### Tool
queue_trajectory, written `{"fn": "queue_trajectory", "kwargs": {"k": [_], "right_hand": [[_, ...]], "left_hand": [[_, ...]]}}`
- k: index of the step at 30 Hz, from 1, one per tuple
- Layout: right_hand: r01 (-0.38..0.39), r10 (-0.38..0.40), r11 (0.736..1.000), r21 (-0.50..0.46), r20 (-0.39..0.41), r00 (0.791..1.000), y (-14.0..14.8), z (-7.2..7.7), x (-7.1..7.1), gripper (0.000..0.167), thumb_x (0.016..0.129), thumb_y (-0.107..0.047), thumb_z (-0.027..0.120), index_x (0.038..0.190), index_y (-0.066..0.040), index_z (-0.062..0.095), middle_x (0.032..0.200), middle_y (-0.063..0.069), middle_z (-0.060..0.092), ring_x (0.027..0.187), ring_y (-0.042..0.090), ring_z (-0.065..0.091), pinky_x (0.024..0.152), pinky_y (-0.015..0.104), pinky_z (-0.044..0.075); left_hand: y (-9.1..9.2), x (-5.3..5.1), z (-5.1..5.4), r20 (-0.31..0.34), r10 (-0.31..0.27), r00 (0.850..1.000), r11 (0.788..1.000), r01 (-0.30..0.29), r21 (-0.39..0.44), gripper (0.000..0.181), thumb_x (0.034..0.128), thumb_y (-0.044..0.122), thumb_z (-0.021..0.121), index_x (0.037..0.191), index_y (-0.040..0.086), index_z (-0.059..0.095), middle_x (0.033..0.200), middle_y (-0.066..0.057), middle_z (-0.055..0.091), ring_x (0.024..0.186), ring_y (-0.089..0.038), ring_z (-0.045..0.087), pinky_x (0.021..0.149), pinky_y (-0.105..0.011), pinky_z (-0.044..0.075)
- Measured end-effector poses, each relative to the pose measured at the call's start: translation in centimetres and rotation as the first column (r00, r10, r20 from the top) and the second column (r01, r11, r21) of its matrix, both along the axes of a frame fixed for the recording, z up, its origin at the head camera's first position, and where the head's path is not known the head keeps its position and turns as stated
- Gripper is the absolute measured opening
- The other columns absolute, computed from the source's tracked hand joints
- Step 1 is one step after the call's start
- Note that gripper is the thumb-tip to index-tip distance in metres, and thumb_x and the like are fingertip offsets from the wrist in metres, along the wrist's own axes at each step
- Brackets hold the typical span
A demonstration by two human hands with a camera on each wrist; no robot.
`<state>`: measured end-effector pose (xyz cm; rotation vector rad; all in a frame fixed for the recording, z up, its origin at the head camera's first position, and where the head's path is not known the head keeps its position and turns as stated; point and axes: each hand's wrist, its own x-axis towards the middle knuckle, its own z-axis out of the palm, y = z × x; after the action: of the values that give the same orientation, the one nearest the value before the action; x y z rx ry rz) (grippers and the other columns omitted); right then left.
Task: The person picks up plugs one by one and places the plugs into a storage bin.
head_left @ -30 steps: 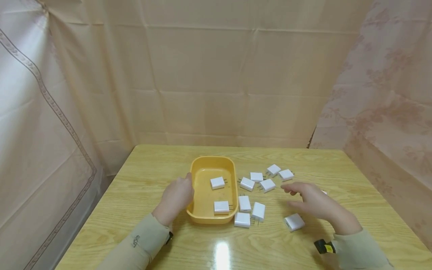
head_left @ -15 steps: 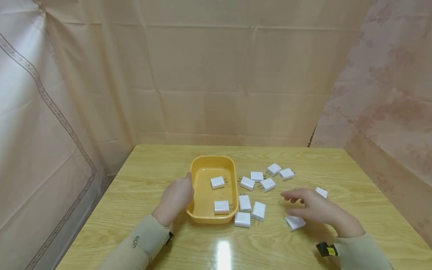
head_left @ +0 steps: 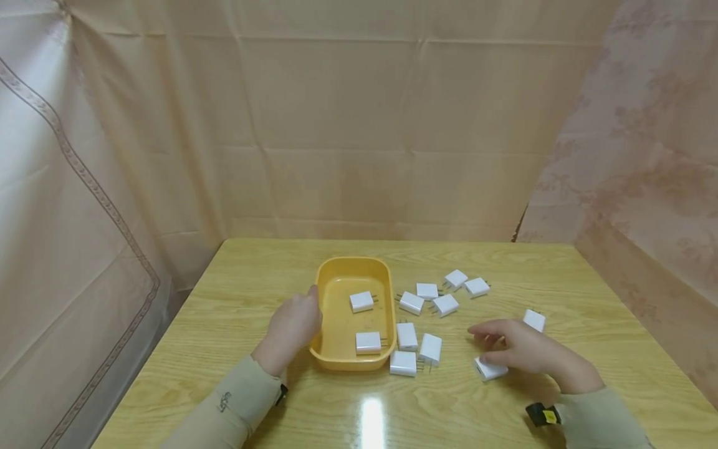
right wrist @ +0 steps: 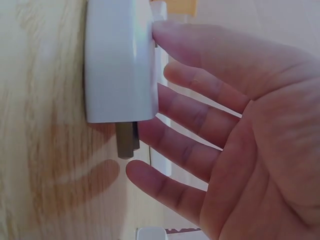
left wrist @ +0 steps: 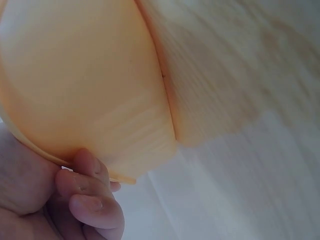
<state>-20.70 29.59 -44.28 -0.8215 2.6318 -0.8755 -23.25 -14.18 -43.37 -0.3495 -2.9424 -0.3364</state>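
In the head view my left hand [head_left: 291, 325] grips the left rim of a yellow plastic basin [head_left: 352, 364]. The left wrist view shows its curled fingers [left wrist: 92, 209] on the basin's edge. Two white charger plugs, a far one [head_left: 361, 302] and a near one [head_left: 368, 343], lie inside. My right hand [head_left: 530, 350] hovers low over another white charger plug [head_left: 489, 370] on the table and partly covers it. In the right wrist view this charger plug [right wrist: 120, 65] has its prongs bared; the thumb is close to it, and the other fingers are spread loosely beyond it.
Several white charger plugs [head_left: 412, 303] lie on the wooden table [head_left: 247, 280] right of the basin. One more charger plug [head_left: 535, 320] sits just beyond the right hand. Beige cloth [head_left: 359, 137] hangs behind the table.
My right hand has moved down and slightly nearer, now over the near charger plug; the plug behind it has come into fuller view. The left hand and basin have stayed in place.
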Motion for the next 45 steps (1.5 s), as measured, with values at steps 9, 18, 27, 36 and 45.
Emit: {"fn": "queue_trajectory", "kwargs": {"k": [9, 18, 27, 36, 45], "right_hand": [[0.032, -0.032, 0.999, -0.007, -0.025, 0.999, -0.20, -0.18, -0.31, 0.048, 0.093, -0.017, 0.074, 0.133, 0.006, 0.062, 0.112, 0.006, 0.070, 0.096, 0.021, 0.066, 0.082, 0.038, 0.056], [0.092, -0.090, 0.995, 0.029, -0.073, 0.993, -0.16, -0.27, -0.52, 0.047, 0.096, -0.023, 0.072, 0.134, 0.003, 0.063, 0.111, 0.002, 0.070, 0.096, 0.013, 0.065, 0.083, 0.038, 0.056], [0.043, -0.042, 0.999, 0.015, -0.039, 0.998, 0.36, -0.76, -0.71, 0.066, 0.086, -0.042, 0.081, 0.132, 0.003, 0.064, 0.118, 0.005, 0.070, 0.102, 0.017, 0.066, 0.083, 0.033, 0.055], [0.026, -0.025, 0.999, 0.030, -0.036, 0.999, 0.30, -0.87, -0.60, 0.068, 0.083, -0.041, 0.083, 0.133, 0.001, 0.064, 0.125, 0.006, 0.069, 0.111, 0.015, 0.064, 0.088, 0.032, 0.053], [0.036, -0.035, 0.999, 0.038, -0.032, 0.999, 0.42, -0.90, -0.59, 0.065, 0.085, -0.038, 0.083, 0.132, 0.002, 0.063, 0.127, 0.009, 0.068, 0.114, 0.023, 0.063, 0.091, 0.034, 0.053]], "left_hand": [[-0.12, -0.07, -0.10, -0.011, -0.012, 1.000, 1.000, 0.012, 0.012, 0.046, 0.0938, 0.005, 0.059, 0.134, -0.016, 0.051, 0.067, -0.013, 0.057, 0.048, -0.017, 0.051, 0.040, -0.030, 0.044], [-0.05, 0.02, 0.01, 0.009, -0.008, 1.000, 0.999, 0.008, 0.031, 0.048, 0.0938, 0.005, 0.059, 0.136, -0.016, 0.049, 0.065, -0.010, 0.055, 0.047, -0.017, 0.050, 0.039, -0.028, 0.042], [-0.13, -0.03, -0.03, 0.009, -0.008, 1.000, 1.000, 0.008, 0.029, 0.048, 0.0941, 0.005, 0.059, 0.136, -0.016, 0.048, 0.066, -0.011, 0.055, 0.047, -0.016, 0.050, 0.039, -0.027, 0.042], [-0.08, 0.02, 0.08, 0.018, 0.002, 1.000, 1.000, -0.002, 0.028, 0.049, 0.0945, 0.006, 0.059, 0.138, -0.015, 0.048, 0.068, -0.013, 0.057, 0.049, -0.017, 0.052, 0.041, -0.029, 0.044], [-0.07, 0.04, 0.06, 0.012, -0.001, 1.000, 1.000, 0.001, 0.020, 0.050, 0.0947, 0.006, 0.059, 0.138, -0.015, 0.048, 0.067, -0.011, 0.056, 0.049, -0.017, 0.051, 0.040, -0.027, 0.042]]}}
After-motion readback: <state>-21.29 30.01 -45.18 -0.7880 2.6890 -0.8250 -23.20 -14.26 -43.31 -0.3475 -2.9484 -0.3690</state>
